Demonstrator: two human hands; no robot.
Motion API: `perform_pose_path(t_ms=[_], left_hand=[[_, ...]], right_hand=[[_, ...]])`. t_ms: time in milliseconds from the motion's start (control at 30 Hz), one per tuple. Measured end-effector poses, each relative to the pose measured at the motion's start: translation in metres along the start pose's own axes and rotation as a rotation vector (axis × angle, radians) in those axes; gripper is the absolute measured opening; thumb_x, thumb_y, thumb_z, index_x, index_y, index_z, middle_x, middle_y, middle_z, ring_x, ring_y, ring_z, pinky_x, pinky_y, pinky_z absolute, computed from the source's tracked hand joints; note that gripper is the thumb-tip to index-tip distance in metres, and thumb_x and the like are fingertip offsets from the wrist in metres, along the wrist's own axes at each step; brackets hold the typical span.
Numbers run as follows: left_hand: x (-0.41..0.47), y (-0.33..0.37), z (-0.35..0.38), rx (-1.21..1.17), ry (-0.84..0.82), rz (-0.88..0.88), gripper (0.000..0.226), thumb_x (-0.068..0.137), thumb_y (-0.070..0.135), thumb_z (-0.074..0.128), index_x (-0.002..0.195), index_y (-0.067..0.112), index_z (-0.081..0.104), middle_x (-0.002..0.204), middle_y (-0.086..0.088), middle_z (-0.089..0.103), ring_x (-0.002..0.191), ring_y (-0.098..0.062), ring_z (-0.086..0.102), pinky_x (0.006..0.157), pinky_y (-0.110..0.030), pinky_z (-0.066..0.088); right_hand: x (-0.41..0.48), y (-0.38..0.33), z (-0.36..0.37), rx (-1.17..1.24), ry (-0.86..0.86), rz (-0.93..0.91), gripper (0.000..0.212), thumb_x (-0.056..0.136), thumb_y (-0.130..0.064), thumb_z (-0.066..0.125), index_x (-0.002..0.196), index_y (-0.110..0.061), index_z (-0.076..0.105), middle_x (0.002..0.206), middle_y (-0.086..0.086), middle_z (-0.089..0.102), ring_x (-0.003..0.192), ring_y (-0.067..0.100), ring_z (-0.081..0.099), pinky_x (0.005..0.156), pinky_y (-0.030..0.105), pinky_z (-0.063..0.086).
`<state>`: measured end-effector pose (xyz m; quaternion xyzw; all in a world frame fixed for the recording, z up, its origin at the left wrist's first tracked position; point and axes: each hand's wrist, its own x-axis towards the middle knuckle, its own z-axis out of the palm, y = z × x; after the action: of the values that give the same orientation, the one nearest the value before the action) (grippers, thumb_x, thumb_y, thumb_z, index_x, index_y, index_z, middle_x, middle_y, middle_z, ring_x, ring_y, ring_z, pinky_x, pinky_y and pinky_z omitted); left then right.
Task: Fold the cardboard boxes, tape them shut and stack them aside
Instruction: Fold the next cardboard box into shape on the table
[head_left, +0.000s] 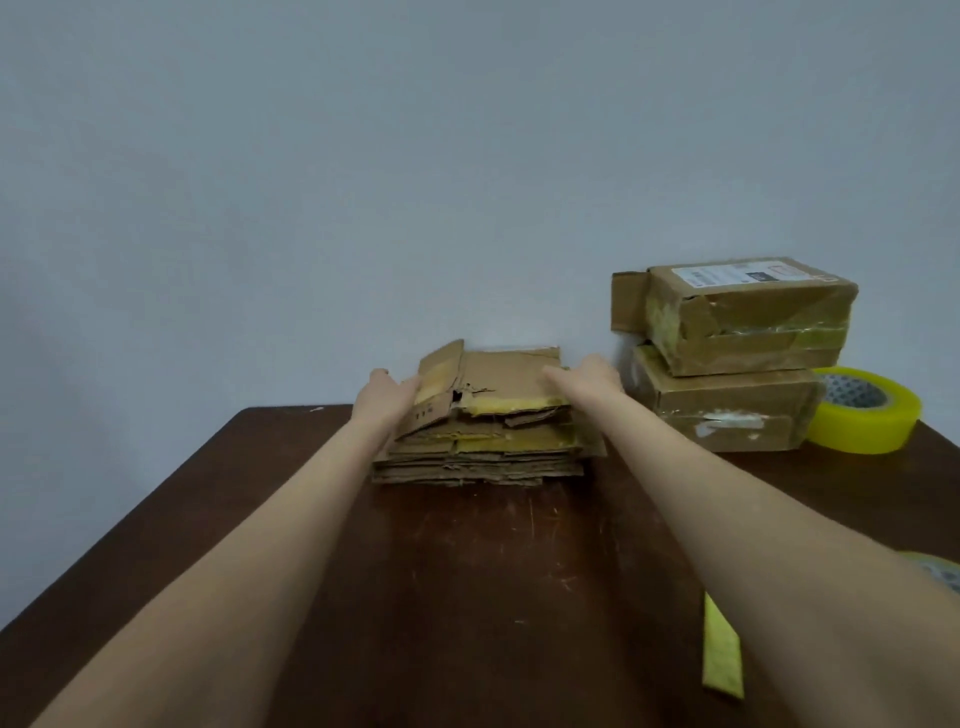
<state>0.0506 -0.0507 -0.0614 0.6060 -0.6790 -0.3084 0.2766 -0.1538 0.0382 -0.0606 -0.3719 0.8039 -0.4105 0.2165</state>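
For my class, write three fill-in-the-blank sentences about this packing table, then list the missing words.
The taped boxes on the table form a stack of ____.
The tape roll beside them is coloured ____.
The left hand and right hand both touch the pile of flattened ____.
Missing words: two; yellow; cardboard.
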Motion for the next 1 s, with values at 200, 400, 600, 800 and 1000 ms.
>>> perform_pose_path(t_ms=[200, 400, 600, 800, 1000], left_hand=[[-0.001, -0.006, 0.014, -0.068, -0.143, 0.058, 0.062, 0.096, 0.057, 0.032, 0.128, 0.009, 0.053, 0.126, -0.009, 0.055, 0.118, -0.026, 0.049, 0.103, -0.038, 0.035], [-0.015, -0.002, -0.017, -0.360, -0.076, 0.054, 0.081, 0.083, 0.068, 0.045, 0.143, 0.014, 0.035, 0.144, -0.011, 0.044, 0.126, -0.030, 0.047, 0.105, -0.049, 0.038], [-0.041, 0.012, -0.045, -0.396, -0.037, 0.206, 0.083, 0.089, 0.047, 0.059, 0.151, 0.012, 0.016, 0.150, -0.012, 0.036, 0.132, -0.026, 0.042, 0.105, -0.038, 0.035], [-0.066, 0.025, -0.049, -0.489, 0.014, 0.321, 0.068, 0.087, 0.038, 0.064, 0.142, 0.012, 0.034, 0.133, -0.005, 0.052, 0.100, -0.008, 0.056, 0.076, -0.015, 0.045], [-0.084, 0.022, -0.050, -0.592, 0.040, 0.267, 0.086, 0.078, 0.044, 0.073, 0.145, 0.019, 0.026, 0.136, -0.001, 0.048, 0.111, -0.018, 0.054, 0.085, -0.032, 0.051]], right_hand=[[0.011, -0.007, 0.017, 0.430, -0.032, 0.124, 0.022, 0.088, -0.013, 0.058, 0.070, -0.012, 0.045, 0.075, 0.006, 0.048, 0.066, 0.018, 0.050, 0.051, 0.026, 0.045], [-0.004, -0.011, 0.009, 0.747, -0.070, 0.144, 0.030, 0.090, -0.006, 0.061, 0.120, -0.005, 0.059, 0.104, 0.009, 0.064, 0.096, 0.024, 0.061, 0.086, 0.041, 0.055], [-0.042, -0.019, -0.005, 0.928, -0.058, 0.111, 0.038, 0.096, -0.008, 0.051, 0.133, -0.015, 0.052, 0.118, 0.005, 0.063, 0.106, 0.023, 0.061, 0.095, 0.047, 0.051], [-0.062, -0.018, -0.016, 1.007, -0.033, 0.049, 0.027, 0.099, -0.012, 0.048, 0.123, -0.022, 0.052, 0.105, -0.002, 0.064, 0.088, 0.015, 0.061, 0.073, 0.038, 0.054], [-0.081, -0.004, -0.019, 0.873, -0.116, -0.029, 0.022, 0.097, -0.011, 0.051, 0.118, -0.016, 0.055, 0.115, 0.009, 0.066, 0.098, 0.023, 0.064, 0.090, 0.045, 0.053]])
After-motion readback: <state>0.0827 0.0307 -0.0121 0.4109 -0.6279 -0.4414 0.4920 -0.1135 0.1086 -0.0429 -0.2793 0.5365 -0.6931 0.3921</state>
